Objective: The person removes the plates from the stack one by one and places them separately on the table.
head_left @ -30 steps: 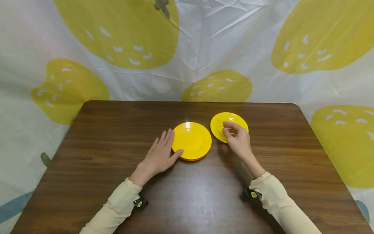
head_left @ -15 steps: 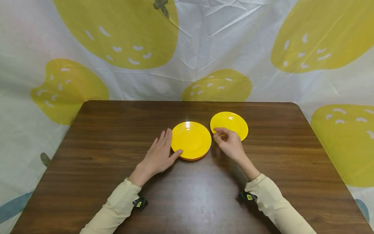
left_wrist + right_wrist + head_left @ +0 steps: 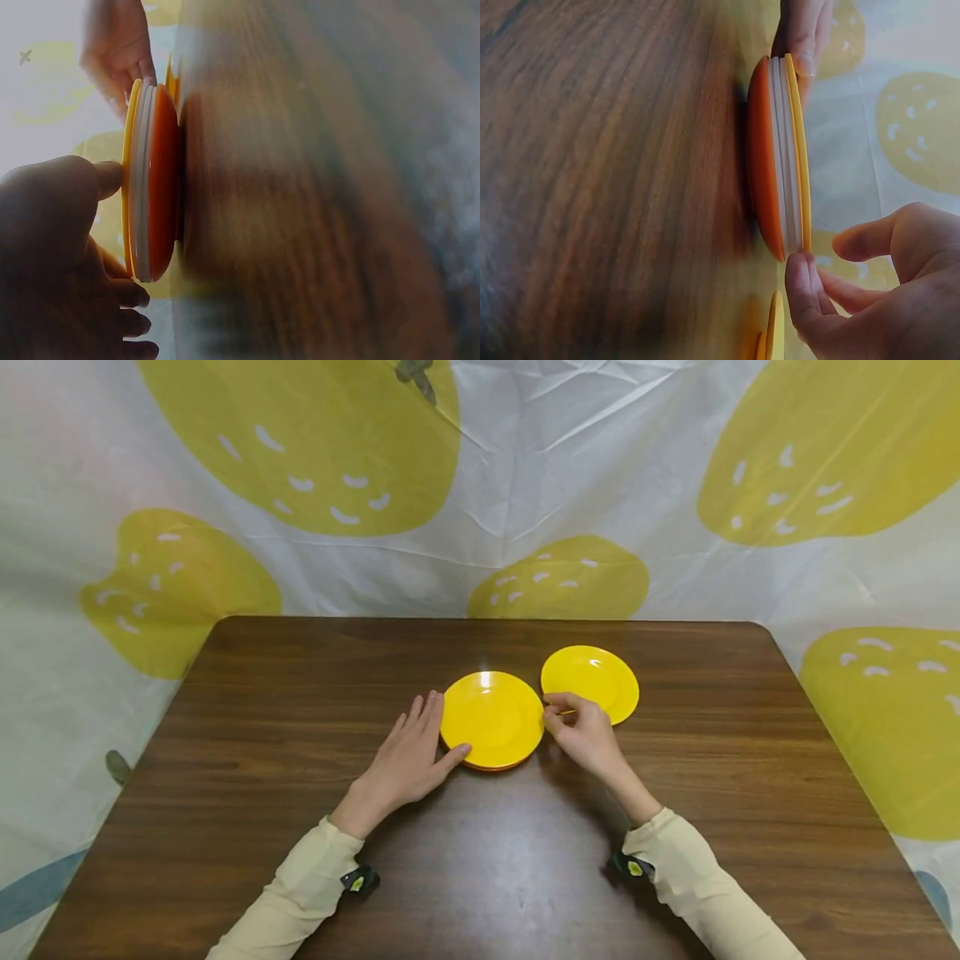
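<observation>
A stack of round plates (image 3: 491, 722) sits mid-table, yellow on top, with white rims (image 3: 784, 150) and an orange plate (image 3: 761, 157) below in the right wrist view. My left hand (image 3: 405, 760) lies along the stack's left side, fingers extended, thumb touching the top plate's near-left rim. At the right rim is my right hand (image 3: 588, 739), its fingers bent. In the right wrist view a fingertip (image 3: 801, 281) meets the yellow rim, while the thumb (image 3: 866, 240) stands apart from it. Behind that hand lies another yellow plate (image 3: 592, 672), partly covered.
The brown wooden table (image 3: 300, 693) reaches back to a white curtain (image 3: 360, 577) with yellow fruit prints. Both forearms, in pale sleeves (image 3: 300, 877), come in from the front. Small dark devices (image 3: 362, 881) sit at the wrists.
My right hand has moved left and slightly nearer, from over the separate yellow plate to the stack's right rim. The left hand and the plates stay in place.
</observation>
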The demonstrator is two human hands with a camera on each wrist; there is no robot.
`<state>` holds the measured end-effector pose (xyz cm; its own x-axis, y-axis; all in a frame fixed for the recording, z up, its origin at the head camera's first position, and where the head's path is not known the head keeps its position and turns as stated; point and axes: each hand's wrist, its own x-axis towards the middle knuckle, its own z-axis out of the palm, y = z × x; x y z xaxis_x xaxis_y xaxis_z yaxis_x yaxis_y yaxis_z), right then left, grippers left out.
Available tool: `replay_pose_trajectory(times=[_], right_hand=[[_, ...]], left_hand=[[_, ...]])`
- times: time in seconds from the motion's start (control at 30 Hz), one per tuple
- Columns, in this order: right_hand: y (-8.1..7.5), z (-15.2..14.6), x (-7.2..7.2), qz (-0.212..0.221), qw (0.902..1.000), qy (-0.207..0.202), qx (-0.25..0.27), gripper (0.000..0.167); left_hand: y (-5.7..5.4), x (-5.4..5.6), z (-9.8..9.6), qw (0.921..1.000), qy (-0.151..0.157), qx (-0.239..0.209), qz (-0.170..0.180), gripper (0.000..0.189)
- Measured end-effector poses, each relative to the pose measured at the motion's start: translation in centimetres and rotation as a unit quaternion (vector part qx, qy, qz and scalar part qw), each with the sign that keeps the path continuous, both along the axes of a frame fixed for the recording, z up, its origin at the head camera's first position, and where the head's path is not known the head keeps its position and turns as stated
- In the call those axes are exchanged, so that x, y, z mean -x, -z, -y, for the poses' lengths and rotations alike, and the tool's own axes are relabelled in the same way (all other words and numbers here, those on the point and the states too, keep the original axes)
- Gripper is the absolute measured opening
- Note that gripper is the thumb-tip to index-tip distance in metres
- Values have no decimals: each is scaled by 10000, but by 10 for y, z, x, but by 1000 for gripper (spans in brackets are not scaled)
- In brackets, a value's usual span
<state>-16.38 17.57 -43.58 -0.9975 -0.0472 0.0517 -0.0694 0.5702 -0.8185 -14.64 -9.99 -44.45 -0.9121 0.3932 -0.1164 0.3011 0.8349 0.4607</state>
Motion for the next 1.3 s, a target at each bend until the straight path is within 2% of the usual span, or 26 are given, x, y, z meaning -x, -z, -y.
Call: replay_pose_trajectory(times=[0.23,0.37,0.63,0.8,1.1,1.3], right_hand=[[1,0,0,112,9998,0,177,30],[2,0,0,319,9980,-24,542,33],[0,4,-1,633,9863,-212,1507,43],[4,6,-1,688,9796,-308,1862,46],[8,2,-2,668,9736,70,2182,47],[8,-4,-1,625,9734,318,2182,47]], left_hand=[[-1,1,0,10000,-3,-11,-52,90],[2,1,1,10000,7,55,-65,90],[4,1,1,10000,-11,2,-59,90],[3,1,0,10000,-10,-34,-4,91],[3,0,0,10000,27,54,-32,89],[3,0,0,9999,20,153,-25,88]])
